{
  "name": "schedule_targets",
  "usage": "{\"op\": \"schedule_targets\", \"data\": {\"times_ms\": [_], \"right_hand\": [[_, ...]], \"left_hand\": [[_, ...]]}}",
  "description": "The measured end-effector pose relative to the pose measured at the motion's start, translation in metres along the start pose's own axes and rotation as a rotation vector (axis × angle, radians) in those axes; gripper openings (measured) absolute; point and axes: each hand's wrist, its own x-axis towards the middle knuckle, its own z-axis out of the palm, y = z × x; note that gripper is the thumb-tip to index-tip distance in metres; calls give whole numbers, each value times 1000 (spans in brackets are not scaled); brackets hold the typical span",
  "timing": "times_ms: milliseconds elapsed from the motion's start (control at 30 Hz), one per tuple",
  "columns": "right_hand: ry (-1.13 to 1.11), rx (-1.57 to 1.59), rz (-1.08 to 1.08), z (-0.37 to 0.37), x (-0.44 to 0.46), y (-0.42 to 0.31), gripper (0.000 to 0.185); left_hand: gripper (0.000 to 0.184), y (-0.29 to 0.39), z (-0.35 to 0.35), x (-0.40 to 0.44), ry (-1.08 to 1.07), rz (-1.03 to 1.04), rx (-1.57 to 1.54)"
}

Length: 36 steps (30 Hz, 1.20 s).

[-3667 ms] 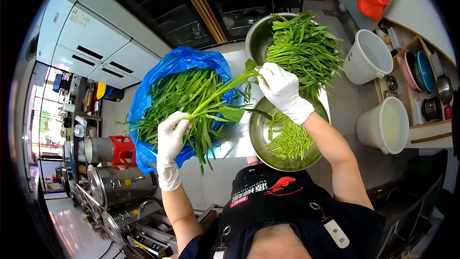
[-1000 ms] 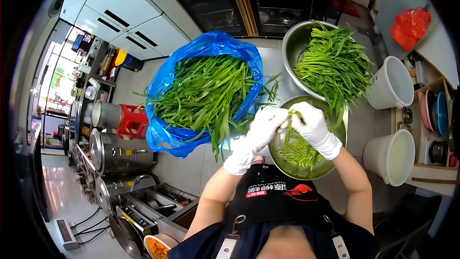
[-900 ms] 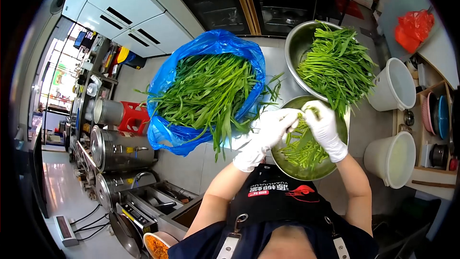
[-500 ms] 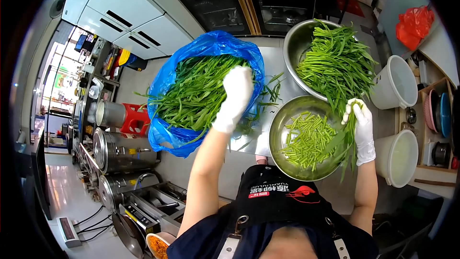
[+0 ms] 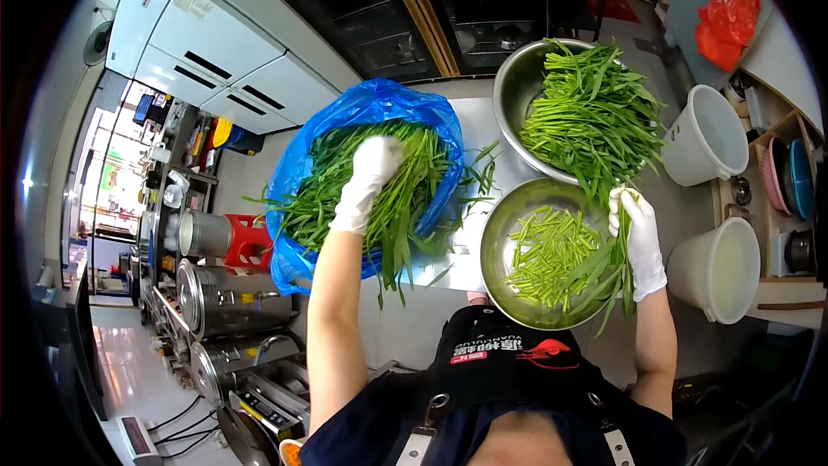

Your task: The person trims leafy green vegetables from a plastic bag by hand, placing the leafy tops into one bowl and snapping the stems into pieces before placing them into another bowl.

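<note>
The white-gloved left hand [image 5: 378, 160] is sitting among the long leafy green stems [image 5: 323, 203] inside the crinkled blue plastic bag [image 5: 379, 97], its fingers blurred, so I cannot tell whether they are gripping any. The white-gloved right hand [image 5: 640, 237] is holding a slim bunch of leafy green stalks [image 5: 619, 263] at the right rim of the round steel bowl [image 5: 495, 246], where short cut green pieces [image 5: 552, 250] are lying; this bowl is resting on the silver metal desk [image 5: 466, 250], beside the bag
</note>
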Motion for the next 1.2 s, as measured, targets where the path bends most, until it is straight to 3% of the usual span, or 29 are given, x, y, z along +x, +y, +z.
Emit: {"op": "schedule_targets", "data": {"times_ms": [33,100,233,567,700,1033,1067,1167,1200], "right_hand": [[-28,-50,-5,2,0,2,19],[-76,-138,-32,10,6,6,19],[-200,-113,-61,31,8,-2,20],[-271,-140,95,50,16,3,13],[-327,-168,136,54,16,0,15],[-250,-203,47,86,9,-19,20],[-236,-200,19,90,10,-22,13],[-199,-457,-108,122,-6,-44,8],[-236,-534,-291,127,-5,-38,11]], "left_hand": [[21,-5,3,-6,-241,-3,289],[23,-7,-2,-5,-76,-47,-13],[25,44,-75,-10,-35,-181,-518],[25,80,-199,-26,311,92,-842],[28,69,-229,-28,235,222,-1170],[29,18,-118,-44,166,104,-1653],[30,14,-104,-47,175,101,-1685],[33,9,-71,-58,170,95,-1747],[33,6,-63,-61,171,100,-1776]]}}
